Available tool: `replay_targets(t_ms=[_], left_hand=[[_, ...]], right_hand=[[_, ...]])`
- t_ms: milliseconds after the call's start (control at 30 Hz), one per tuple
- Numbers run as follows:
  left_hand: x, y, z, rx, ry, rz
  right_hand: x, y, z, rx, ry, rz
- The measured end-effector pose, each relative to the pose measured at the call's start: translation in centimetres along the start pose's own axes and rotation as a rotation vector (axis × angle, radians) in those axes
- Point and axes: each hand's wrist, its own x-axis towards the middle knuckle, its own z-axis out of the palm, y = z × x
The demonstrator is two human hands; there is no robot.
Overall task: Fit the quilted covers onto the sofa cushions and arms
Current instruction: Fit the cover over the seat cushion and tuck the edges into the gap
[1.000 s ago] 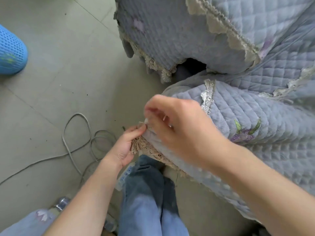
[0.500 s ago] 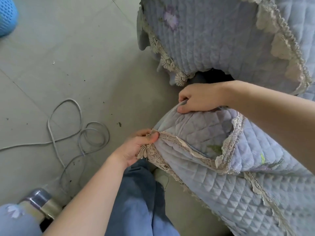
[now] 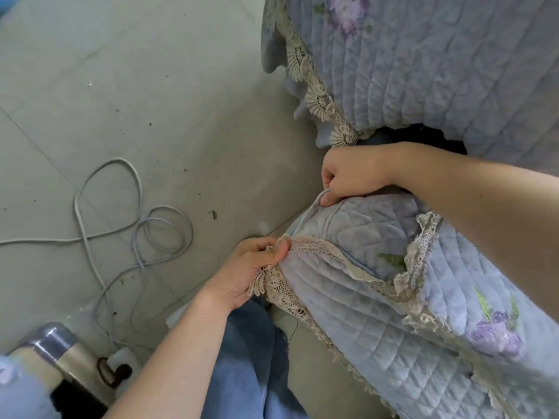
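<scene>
Looking down at the pale blue quilted cover with cream lace trim (image 3: 378,313), held between both hands. A good chunk of it runs off the right and bottom edges, so I can't see the whole thing. Whatever it's lying on is completely buried, no way to make it out.

Right above the cover there's a dark gap (image 3: 423,134) that's just black. Above that is a second pale blue quilted cover with lace rosettes (image 3: 423,71), draped over a rounded sofa part and cropped at the top and right.

Count:
- 2 covers
- 2 hands
- 1 looped grey cable (image 3: 136,225) on the grey tiled floor (image 3: 121,86), left of the cover
- 1 steel flask (image 3: 57,349) well off to its lower left, half cut off

The left hand (image 3: 254,267) grips the lace corner at the cover's left edge, thumb on top and fingers curled under. The right hand (image 3: 351,173) pinches the cover's upper corner between thumb and curled fingers, with the forearm crossing above the cover. The hands are apart, and the edge between them is folded open. Blue jeans (image 3: 251,358) show just below-left of the cover.
</scene>
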Motion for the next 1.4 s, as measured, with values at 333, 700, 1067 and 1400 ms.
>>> replay_targets(t_ms=[333,700,1067,1400], left_hand=[[-4.7,-2.3,2.0,0.143,0.121,0.158],[-0.8,-5.9,-0.2,-0.242,0.012,0.178],[1.6,-6.4,-1.0,-0.284,-0.091,0.173],[3.1,-7.3,-1.8,-0.398,-0.101,0.094]], right_hand=[[-4.7,-1.7,0.1,0.034,0.050,-0.132],[-2.5,-4.9,2.2,-0.101,0.095,-0.092],[-1.0,-3.4,0.9,-0.300,0.088,-0.196],[1.3,-2.6,2.2,-0.204,0.068,-0.248]])
